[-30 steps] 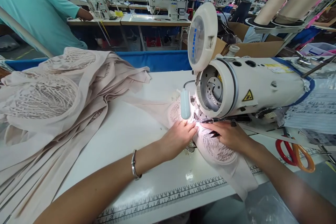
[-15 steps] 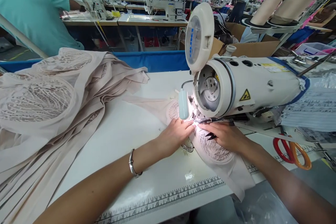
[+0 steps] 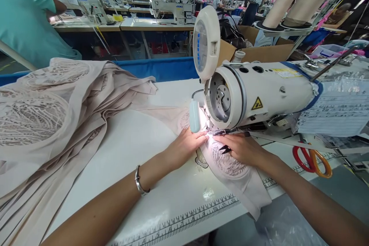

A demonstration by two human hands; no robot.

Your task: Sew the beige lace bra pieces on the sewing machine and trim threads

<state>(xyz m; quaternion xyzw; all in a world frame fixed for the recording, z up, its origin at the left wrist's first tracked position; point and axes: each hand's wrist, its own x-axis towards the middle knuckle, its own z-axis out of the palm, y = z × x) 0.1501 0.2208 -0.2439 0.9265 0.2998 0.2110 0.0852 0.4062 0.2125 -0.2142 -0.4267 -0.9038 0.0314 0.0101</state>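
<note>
A pale pink bra piece point(image 3: 249, 188) with round lace cups lies under the white sewing machine point(image 3: 245, 92), whose round front cover is swung up. My left hand point(image 3: 184, 148) has its fingers closed on the fabric edge left of the lit needle area. On the other side, my right hand point(image 3: 245, 148) guides the same piece, fingertips by the needle. Black thread snips point(image 3: 225, 149) stick out beneath that palm, their handle hidden. A black-and-silver attachment point(image 3: 221, 132) sits just above my fingers. The needle itself is hard to make out.
A heap of similar lace pieces point(image 3: 77, 96) covers the left of the white table point(image 3: 138, 153). Red and orange scissors point(image 3: 313, 159) hang at the right edge. A pale-blue lamp point(image 3: 194, 115) stands close behind my left hand. A co-worker point(image 3: 31, 23) bends at the far left.
The camera view has shifted slightly, so everything sits a little further left. The disc inside the machine head has turned. My hands keep nearly the same place on the fabric.
</note>
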